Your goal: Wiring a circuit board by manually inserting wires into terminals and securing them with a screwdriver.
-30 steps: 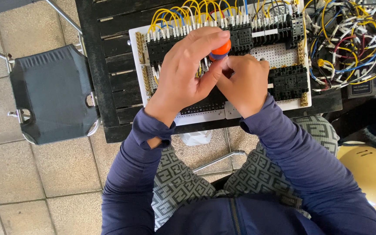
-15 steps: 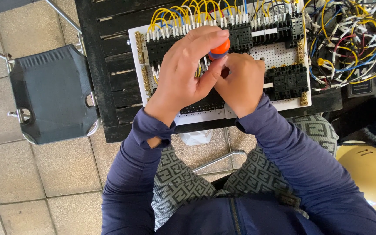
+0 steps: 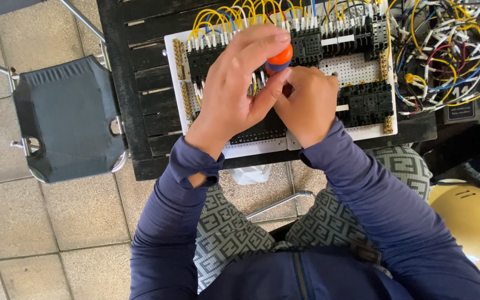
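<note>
Over wiring board (image 3: 356, 72) | L hand (image 3: 234, 91) pinching orange screwdriver (image 3: 279, 57) | R hand (image 3: 306, 103) curled, grip unclear

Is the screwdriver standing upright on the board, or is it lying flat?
Upright. Only the orange handle end of the screwdriver faces the camera, gripped by the left hand above the board; its shaft is hidden.

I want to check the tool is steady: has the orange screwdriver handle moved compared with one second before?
No. The orange screwdriver handle sits at the same spot against the white board, gripped in the left hand.
</note>
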